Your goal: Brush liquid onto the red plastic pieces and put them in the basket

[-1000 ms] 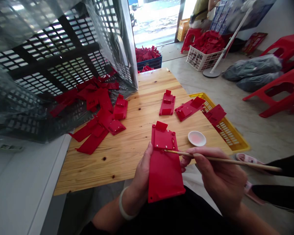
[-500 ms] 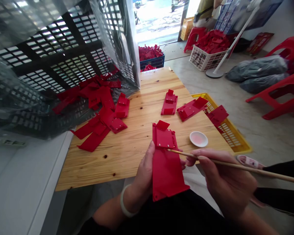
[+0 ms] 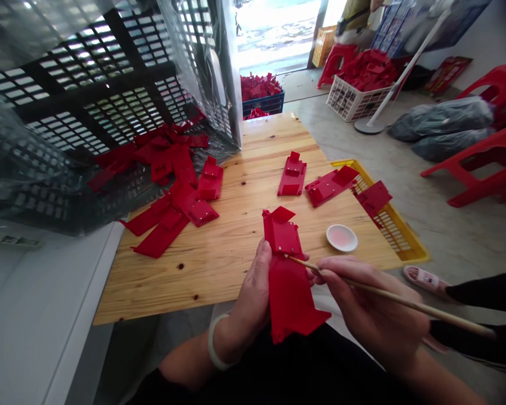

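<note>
From my remote station, I read the work position as follows. The left hand (image 3: 253,284) is clamped on the red panel (image 3: 292,289), which is held above the lap at the near edge of the wooden table (image 3: 231,247). The thumb lies along the panel's left edge; most of the fingers are hidden behind it. I judge that this side grip leaves the upper face exposed and steadies it against light pressure.

The right hand (image 3: 373,301) is closed around the thin brush (image 3: 425,309), thumb and fingers together near the front of the handle. I take this pencil-style hold as chosen for fine tip control. The tip is at the panel, just below its raised section; I cannot tell whether it touches.

The white dish (image 3: 341,238) sits just beyond the right hand, presumably for a short brush stroke between dish and panel. Its pinkish contents are unclear to me.

At left, the heap of red parts (image 3: 160,160) spills from the slotted crate (image 3: 96,107), apparently within left-hand reach. At right, two separate panels (image 3: 292,175) lie apart, perhaps to prevent contact, near the yellow crate (image 3: 405,236).
</note>
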Available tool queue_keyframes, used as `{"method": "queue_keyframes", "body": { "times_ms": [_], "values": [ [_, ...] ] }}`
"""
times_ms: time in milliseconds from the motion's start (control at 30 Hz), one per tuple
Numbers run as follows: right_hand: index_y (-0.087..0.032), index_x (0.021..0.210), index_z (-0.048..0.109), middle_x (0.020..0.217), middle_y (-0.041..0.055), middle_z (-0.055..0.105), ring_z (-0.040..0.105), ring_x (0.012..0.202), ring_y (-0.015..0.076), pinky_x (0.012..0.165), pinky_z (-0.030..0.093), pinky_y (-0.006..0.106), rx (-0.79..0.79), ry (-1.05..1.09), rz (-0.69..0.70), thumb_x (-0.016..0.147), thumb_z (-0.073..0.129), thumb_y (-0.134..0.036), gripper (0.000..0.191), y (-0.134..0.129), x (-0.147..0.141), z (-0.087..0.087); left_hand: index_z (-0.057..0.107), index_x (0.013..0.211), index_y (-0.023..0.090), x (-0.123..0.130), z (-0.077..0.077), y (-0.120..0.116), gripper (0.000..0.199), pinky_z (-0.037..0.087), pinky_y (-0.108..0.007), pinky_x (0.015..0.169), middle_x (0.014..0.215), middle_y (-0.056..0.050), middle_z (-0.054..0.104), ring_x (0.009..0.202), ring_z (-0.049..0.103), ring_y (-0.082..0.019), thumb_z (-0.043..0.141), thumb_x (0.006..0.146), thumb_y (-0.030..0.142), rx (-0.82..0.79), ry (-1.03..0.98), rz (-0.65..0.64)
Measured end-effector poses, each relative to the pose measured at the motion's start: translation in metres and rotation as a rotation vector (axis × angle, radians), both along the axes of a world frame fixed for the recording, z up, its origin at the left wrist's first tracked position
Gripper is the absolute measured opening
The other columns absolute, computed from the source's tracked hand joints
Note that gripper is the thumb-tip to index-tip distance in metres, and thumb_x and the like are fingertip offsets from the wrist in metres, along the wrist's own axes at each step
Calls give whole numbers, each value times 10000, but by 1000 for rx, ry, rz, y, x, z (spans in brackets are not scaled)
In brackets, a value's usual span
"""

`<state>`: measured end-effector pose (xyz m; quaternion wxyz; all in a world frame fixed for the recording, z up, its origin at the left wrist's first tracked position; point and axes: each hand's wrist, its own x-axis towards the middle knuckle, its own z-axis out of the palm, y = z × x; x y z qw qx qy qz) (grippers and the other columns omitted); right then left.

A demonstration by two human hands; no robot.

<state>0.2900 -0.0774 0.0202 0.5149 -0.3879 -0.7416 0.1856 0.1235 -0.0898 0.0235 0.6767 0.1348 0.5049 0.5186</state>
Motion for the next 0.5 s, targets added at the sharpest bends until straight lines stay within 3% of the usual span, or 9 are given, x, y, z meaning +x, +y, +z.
{"method": "queue_keyframes", "body": {
  "times_ms": [133, 333, 500],
  "values": [
    [-224, 1171, 749, 1020, 16, 831, 810, 892, 141, 912, 625, 220, 31, -51, 16, 1004, 730, -102, 208, 0, 3, 3, 818, 1091, 92, -1, 2, 1, 631, 621, -416, 988, 1014, -182, 850, 967, 823, -335, 626, 993, 685, -21, -26, -57],
    [-227, 1179, 748, 1026, 37, 832, 815, 923, 170, 899, 653, 258, 29, -17, 65, 989, 723, -80, 241, 1, 4, 5, 826, 1087, 119, -2, 4, 3, 617, 641, -429, 929, 1060, -168, 854, 941, 821, -345, 703, 936, 705, -40, -30, -16],
    [-245, 1195, 762, 1054, 58, 840, 827, 927, 222, 869, 685, 328, 13, -21, 65, 972, 723, -75, 283, 2, 7, 3, 838, 990, 116, -4, 5, 5, 577, 628, -394, 943, 931, -141, 853, 900, 816, -316, 707, 953, 677, -109, -76, -13]
  ]
}}
